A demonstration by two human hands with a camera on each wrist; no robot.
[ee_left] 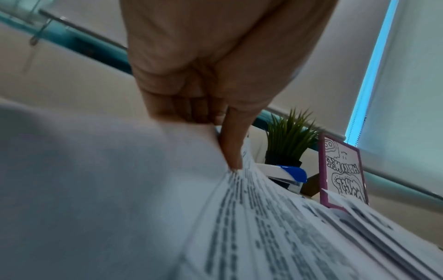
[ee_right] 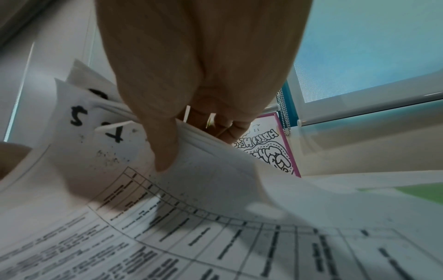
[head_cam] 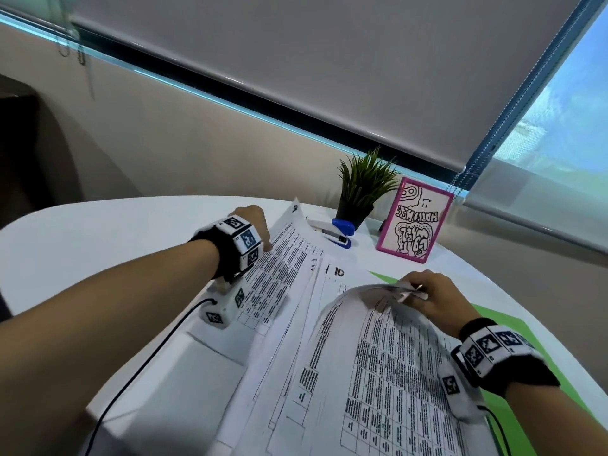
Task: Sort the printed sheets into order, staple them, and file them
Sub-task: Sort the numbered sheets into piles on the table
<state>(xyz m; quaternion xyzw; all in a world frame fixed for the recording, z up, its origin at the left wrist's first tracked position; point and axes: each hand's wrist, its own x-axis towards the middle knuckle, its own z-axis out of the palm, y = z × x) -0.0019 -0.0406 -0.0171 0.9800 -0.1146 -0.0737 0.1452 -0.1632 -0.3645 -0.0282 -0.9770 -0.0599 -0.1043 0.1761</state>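
Several printed sheets (head_cam: 296, 324) with tables and handwritten page numbers lie fanned on the white table (head_cam: 82, 245). My left hand (head_cam: 253, 225) pinches the far edge of a lifted sheet (ee_left: 120, 189); its thumb (ee_left: 232, 144) lies on the printed side. My right hand (head_cam: 427, 294) pinches the upper corners of a curled bundle of sheets (head_cam: 378, 340); the thumb (ee_right: 165, 151) presses on top and the fingers curl beneath. Numbers are visible on corners (ee_right: 79, 117). A blue and white stapler (head_cam: 335, 232) lies beyond the papers. A green folder (head_cam: 493, 317) shows under the right-hand sheets.
A small potted plant (head_cam: 362, 192) and a pink-framed drawing (head_cam: 414, 222) stand at the table's far edge, near the stapler. Window blinds (head_cam: 329, 77) hang behind. A black cable (head_cam: 138, 366) runs from my left wrist across the table's near edge.
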